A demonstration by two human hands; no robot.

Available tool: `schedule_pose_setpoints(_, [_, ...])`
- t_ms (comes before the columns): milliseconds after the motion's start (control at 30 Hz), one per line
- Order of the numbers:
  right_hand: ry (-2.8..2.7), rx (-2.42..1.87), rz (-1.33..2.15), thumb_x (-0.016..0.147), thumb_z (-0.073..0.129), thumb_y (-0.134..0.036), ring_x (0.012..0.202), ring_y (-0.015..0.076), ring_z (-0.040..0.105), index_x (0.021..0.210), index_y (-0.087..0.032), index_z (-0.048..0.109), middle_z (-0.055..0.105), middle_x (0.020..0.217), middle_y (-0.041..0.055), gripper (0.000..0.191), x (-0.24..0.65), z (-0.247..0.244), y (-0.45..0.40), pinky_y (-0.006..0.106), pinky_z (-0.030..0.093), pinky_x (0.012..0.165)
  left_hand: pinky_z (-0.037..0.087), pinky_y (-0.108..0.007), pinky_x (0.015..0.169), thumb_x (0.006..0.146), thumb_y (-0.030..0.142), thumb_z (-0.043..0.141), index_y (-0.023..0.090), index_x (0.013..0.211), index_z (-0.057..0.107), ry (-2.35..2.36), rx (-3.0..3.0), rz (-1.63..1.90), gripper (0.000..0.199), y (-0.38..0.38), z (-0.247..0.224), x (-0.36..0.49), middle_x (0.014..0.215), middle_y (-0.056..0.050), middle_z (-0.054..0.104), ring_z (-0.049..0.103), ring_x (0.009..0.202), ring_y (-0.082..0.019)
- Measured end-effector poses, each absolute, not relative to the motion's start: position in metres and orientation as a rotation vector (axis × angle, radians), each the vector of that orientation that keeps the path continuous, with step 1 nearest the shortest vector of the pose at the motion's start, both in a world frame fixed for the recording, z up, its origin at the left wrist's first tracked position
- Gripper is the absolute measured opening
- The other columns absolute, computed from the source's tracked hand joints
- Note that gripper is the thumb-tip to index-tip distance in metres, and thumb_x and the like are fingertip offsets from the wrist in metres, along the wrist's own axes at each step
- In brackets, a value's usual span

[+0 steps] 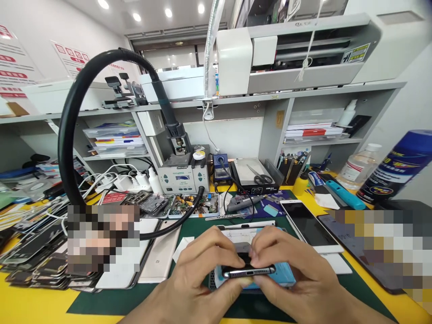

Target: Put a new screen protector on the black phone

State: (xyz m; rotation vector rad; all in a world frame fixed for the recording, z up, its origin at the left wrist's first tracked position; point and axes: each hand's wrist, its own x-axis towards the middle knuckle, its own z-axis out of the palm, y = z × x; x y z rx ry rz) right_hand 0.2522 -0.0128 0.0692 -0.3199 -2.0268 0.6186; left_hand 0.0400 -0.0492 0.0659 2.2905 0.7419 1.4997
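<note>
Both hands hold a dark phone near the lower middle, its bottom edge with the charging port facing me. My left hand grips the phone's left part, thumb below and fingers curled over the top. On the other side, my right hand pinches it the same way. The fingertips of the two hands nearly meet over the phone. Beneath it lies a light blue object on the green mat. Most of the phone's face is hidden by the fingers.
A hot-air station with a looping black hose stands behind. Stacked phones fill the left. A white tablet, a dark tablet, a blue spray can and a clear bottle are on the right.
</note>
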Motion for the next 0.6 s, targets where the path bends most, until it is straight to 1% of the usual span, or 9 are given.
schedule_pose_setpoints(133, [-2.045, -0.314, 0.615, 0.076, 0.063, 0.002, 0.072, 0.0166, 0.064, 0.098, -0.022, 0.062, 0.063, 0.084, 0.0034, 0.033, 0.2567, 0.0705, -0.0143, 0.028, 0.056, 0.063, 0.055, -0.032, 0.070, 0.086, 0.010, 0.073, 0.012, 0.098, 0.066, 0.645, 2.425, 1.464, 0.015, -0.0481, 0.0718, 0.0419, 0.085, -0.009, 0.067, 0.063, 0.077, -0.016])
schedule_pose_setpoints(333, [-2.027, -0.293, 0.612, 0.069, 0.064, 0.003, 0.069, 0.0142, 0.062, 0.092, -0.021, 0.062, 0.062, 0.084, 0.0020, 0.034, 0.2554, 0.0706, -0.0143, 0.025, 0.053, 0.062, 0.056, -0.035, 0.071, 0.088, 0.013, 0.071, 0.013, 0.103, 0.065, 0.590, 2.494, 1.416, 0.016, -0.0462, 0.0701, 0.0404, 0.087, -0.011, 0.069, 0.065, 0.078, -0.019])
schedule_pose_setpoints(467, [-2.001, -0.273, 0.592, 0.071, 0.064, 0.004, 0.069, 0.0134, 0.062, 0.089, -0.020, 0.064, 0.062, 0.084, 0.0020, 0.030, 0.2552, 0.0695, -0.0151, 0.025, 0.053, 0.061, 0.056, -0.033, 0.070, 0.091, 0.015, 0.068, 0.014, 0.108, 0.064, 0.549, 2.534, 1.418, 0.017, -0.0453, 0.0672, 0.0399, 0.088, -0.010, 0.069, 0.066, 0.079, -0.019])
schedule_pose_setpoints(600, [-2.014, -0.273, 0.547, 0.072, 0.064, 0.003, 0.070, 0.0138, 0.062, 0.088, -0.018, 0.066, 0.062, 0.084, 0.0027, 0.026, 0.2581, 0.0675, -0.0156, 0.026, 0.054, 0.063, 0.056, -0.034, 0.072, 0.089, 0.014, 0.070, 0.011, 0.106, 0.062, 0.557, 2.502, 1.416, 0.019, -0.0442, 0.0654, 0.0399, 0.088, -0.010, 0.067, 0.065, 0.081, -0.019])
